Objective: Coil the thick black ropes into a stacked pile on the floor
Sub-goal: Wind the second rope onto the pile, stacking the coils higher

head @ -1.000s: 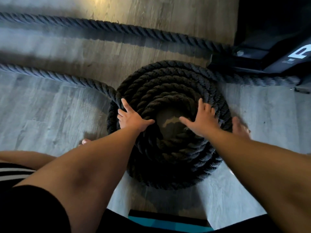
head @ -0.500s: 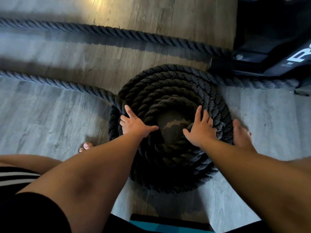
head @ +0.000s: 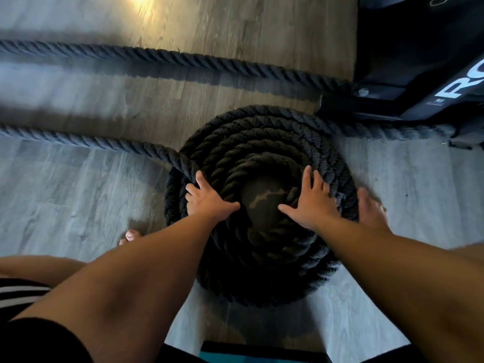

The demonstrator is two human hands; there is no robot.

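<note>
Two open hands press atop the stacked rope coil (head: 262,273) on the floor (head: 78,205), the left hand (head: 207,203) nearest the uncoiled rope length (head: 91,142) running away leftward, the right hand (head: 311,203) opposite.

One camera, worn on the person's head, looks forward and steeply down along both forearms. It sits close. The left hand (head: 207,203) and right hand (head: 314,203) lie mid-frame on the rope coil (head: 262,142), which is almost directly beneath the lens. The wide angle takes in the floor (head: 65,192) well out to the left. The upper right corner reaches a black machine base (head: 419,74), and the lower edge catches the wearer's own clothing.
</note>
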